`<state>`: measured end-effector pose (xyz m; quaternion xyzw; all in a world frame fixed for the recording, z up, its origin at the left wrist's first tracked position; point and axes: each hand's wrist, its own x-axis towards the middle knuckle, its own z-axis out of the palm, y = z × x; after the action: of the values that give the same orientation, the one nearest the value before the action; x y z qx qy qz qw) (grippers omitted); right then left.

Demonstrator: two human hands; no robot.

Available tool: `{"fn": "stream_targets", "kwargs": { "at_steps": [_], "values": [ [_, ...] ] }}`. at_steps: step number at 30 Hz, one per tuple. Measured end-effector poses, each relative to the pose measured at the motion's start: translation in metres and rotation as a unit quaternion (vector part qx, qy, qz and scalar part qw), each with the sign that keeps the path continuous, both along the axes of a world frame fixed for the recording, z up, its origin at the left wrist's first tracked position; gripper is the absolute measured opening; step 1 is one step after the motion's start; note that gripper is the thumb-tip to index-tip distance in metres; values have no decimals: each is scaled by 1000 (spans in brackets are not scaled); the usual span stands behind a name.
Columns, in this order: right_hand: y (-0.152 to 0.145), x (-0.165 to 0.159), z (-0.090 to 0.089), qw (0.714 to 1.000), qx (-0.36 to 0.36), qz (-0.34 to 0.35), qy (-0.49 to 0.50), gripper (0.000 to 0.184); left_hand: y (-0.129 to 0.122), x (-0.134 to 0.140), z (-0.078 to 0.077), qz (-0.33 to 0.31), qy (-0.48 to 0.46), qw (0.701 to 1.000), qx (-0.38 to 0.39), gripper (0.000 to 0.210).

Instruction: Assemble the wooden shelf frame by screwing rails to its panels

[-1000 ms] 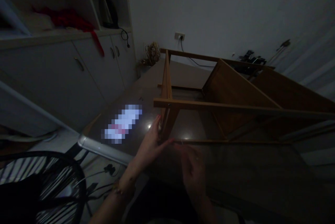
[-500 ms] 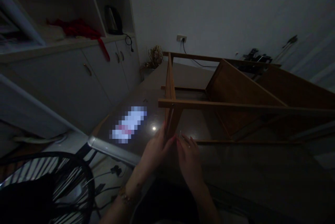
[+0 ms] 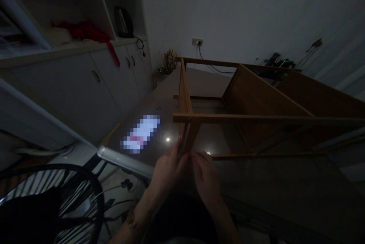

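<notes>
A brown wooden shelf unit (image 3: 242, 118) lies on its side on a dark, glossy table (image 3: 159, 133). My left hand (image 3: 167, 168) is closed on the near lower corner of its end board, fingers along the outer face and thumb toward the inside. Close beside it, my right hand (image 3: 207, 177) has its thumb and fingers pinched together at the same corner. Whatever sits between those fingertips is too dark and small to make out. A screw head (image 3: 189, 119) shows on the front rail above my hands.
A bright, blurred-out rectangle (image 3: 142, 133) lies left of my hands. Near it is a small metal piece (image 3: 158, 108). A black corded chair (image 3: 85, 198) stands at the lower left. Cabinets with a kettle (image 3: 124, 21) and red cloth (image 3: 85, 31) line the left wall.
The thin metal rod that stuck up from my right fingers is no longer visible. My right fingers have curled in closer, and the unit's near end has shifted slightly down in view.
</notes>
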<state>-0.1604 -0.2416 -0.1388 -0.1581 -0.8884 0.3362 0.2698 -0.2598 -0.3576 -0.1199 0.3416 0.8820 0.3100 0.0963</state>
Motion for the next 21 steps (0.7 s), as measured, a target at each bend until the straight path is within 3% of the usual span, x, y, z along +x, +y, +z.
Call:
{"fn": "stream_targets", "kwargs": {
  "at_steps": [9, 12, 15, 18, 21],
  "values": [
    [-4, 22, 0, 997, 17, 60, 50, 32, -27, 15, -25, -45, 74, 987, 136, 44],
    [-4, 31, 2, 997, 27, 20, 75, 31, -32, 8, -26, -56, 82, 984, 146, 39],
    [-8, 43, 0, 991, 84, -35, 102, 27, -35, 0, -27, -54, 104, 986, 122, 35],
    [-17, 52, -4, 985, 117, 20, 123, 24, -35, -6, -29, -49, 131, 984, 114, 31],
    [-26, 54, -8, 985, 95, 82, 116, 21, -34, -7, -32, -51, 145, 982, 110, 28]
  ]
}}
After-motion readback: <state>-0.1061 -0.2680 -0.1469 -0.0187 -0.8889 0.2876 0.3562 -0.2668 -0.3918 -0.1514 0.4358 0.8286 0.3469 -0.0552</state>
